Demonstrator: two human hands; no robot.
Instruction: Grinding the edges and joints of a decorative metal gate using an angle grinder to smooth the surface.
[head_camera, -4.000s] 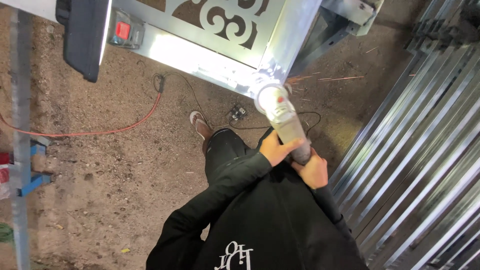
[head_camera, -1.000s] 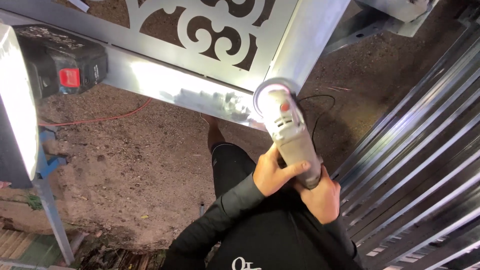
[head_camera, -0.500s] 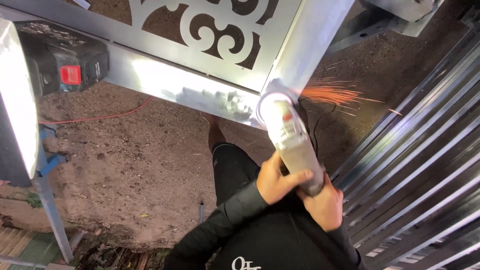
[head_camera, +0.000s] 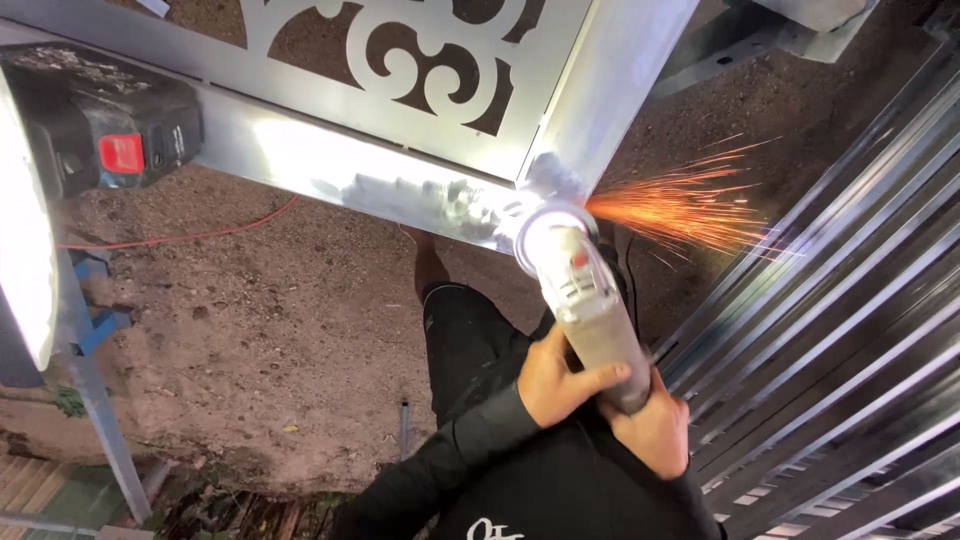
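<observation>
Sparks (head_camera: 680, 205) now spray wider to the right than half a second ago, as the angle grinder (head_camera: 585, 300) at frame centre bites the metal gate frame (head_camera: 400, 180) (its corner joint). Left hand (head_camera: 560, 385) and right hand (head_camera: 650, 430) both wrap the grinder's body.

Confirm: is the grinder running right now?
On. Orange sparks spray rightward from the angle grinder where its disc meets the metal frame.

The left hand (head_camera: 563, 385) and the right hand (head_camera: 650, 432) were closed tight, close together, with both arms stretched forward.
</observation>
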